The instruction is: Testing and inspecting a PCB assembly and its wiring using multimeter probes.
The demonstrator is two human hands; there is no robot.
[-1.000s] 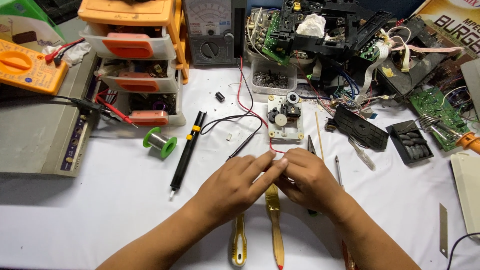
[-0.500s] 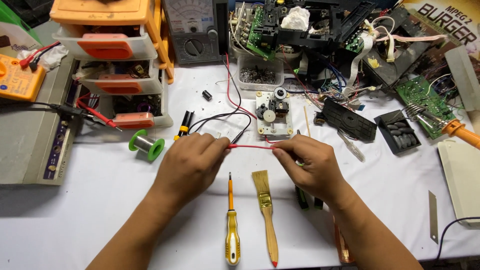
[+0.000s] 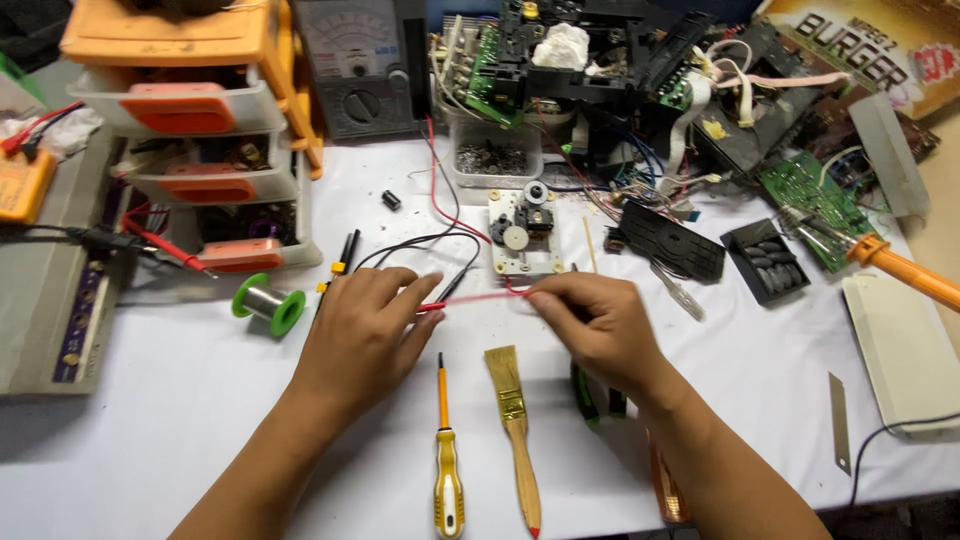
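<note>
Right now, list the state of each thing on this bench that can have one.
left hand: pinching the red wire
right hand: pinching the wire's other end
red wire: stretched taut between both hands
screwdriver: lying flat, untouched
brush: lying flat
solder spool: on its side
orange drawers: shut

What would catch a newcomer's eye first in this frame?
At centre, the left hand and right hand stretch a thin red wire between them above the white table. Just below lie a yellow screwdriver and a small brush; orange parts drawers stand upper left.
</note>
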